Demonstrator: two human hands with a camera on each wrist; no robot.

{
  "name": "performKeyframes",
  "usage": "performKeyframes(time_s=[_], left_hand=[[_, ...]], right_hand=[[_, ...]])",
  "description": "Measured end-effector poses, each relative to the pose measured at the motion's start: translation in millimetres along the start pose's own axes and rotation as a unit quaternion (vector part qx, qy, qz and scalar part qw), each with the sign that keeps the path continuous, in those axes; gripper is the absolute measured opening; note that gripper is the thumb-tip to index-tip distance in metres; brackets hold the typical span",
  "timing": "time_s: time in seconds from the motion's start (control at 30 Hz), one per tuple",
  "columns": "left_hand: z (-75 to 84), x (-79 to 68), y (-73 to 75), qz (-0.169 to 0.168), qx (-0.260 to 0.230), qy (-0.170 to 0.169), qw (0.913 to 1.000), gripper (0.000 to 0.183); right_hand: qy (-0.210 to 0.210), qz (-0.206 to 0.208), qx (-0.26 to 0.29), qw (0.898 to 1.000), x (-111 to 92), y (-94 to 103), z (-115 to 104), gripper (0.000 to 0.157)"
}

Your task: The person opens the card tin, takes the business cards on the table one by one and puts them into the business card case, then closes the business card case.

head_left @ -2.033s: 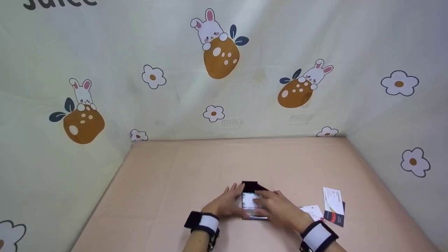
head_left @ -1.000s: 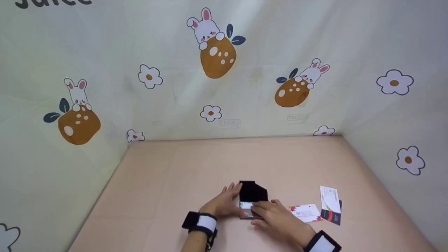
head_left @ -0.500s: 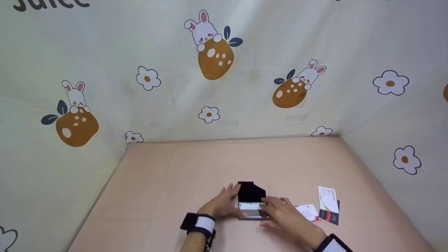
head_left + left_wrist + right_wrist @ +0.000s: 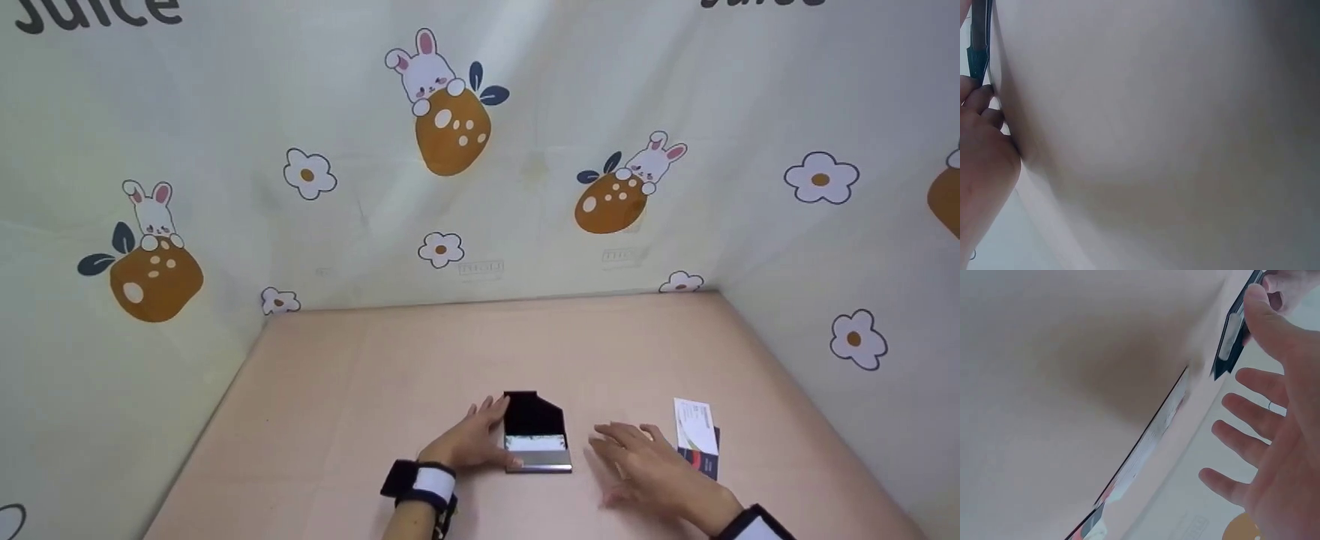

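A dark business card case lies with its lid raised on the pink tabletop in the head view. A white card with leafy edging sits inside, partly under a grey metal front band. My left hand grips the case's left side, its thumb at the front corner and its fingers by the lid. To the right of the case, and apart from it, my right hand hovers with fingers spread and nothing in it. In the right wrist view, a white card with red marks lies on the table beyond the right palm.
Right of my right hand, a white card overlaps a dark card with a red stripe. A pale curtain with rabbit and fruit prints encloses the table at the back and sides.
My right hand has left the card in the case and moved right, its fingers spreading. More of the card case shows. The left hand keeps its hold.
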State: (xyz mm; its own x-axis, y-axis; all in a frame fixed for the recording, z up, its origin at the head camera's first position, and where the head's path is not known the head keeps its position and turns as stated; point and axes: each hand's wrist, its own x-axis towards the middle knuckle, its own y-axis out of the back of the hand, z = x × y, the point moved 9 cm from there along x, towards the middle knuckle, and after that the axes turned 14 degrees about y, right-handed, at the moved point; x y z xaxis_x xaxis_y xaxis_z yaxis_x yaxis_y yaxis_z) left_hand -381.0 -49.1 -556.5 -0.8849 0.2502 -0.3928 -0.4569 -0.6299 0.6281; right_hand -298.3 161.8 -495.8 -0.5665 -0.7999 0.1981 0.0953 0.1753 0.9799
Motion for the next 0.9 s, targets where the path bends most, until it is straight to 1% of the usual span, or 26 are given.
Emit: performKeyframes(time_s=[0.17, 0.33, 0.4, 0.5, 0.57, 0.7, 0.9], left_hand=[[-0.2, -1.2, 0.2, 0.001, 0.001, -0.003, 1.0000, 0.108], [1.3, -2.1, 0.6, 0.001, 0.005, -0.005, 1.0000, 0.107], [1.9, -2.6, 1.2, 0.001, 0.006, -0.004, 1.0000, 0.107], [2.0, -3.2, 2.2, 0.001, 0.005, -0.003, 1.0000, 0.107], [2.2, -3.3, 2.4, 0.002, 0.006, -0.004, 1.0000, 0.107], [1.8, -3.6, 1.5, 0.001, 0.005, -0.005, 1.0000, 0.107], [1.2, -4.0, 1.2, -0.001, -0.001, -0.003, 1.0000, 0.106]], right_hand=[[-0.020, -0.014, 0.017, 1.000, -12, 1.7, 12, 0.080], [-0.059, -0.041, 0.064, 0.995, -25, 1.6, 26, 0.077], [-0.070, -0.042, 0.075, 0.994, -29, 1.9, 30, 0.076], [-0.078, -0.034, 0.068, 0.994, -33, 2.8, 34, 0.075], [-0.073, -0.028, 0.050, 0.996, -36, 3.4, 35, 0.074], [-0.074, -0.022, 0.035, 0.996, -41, 3.8, 38, 0.069], [-0.110, -0.028, 0.044, 0.993, -50, 3.8, 50, 0.064]])
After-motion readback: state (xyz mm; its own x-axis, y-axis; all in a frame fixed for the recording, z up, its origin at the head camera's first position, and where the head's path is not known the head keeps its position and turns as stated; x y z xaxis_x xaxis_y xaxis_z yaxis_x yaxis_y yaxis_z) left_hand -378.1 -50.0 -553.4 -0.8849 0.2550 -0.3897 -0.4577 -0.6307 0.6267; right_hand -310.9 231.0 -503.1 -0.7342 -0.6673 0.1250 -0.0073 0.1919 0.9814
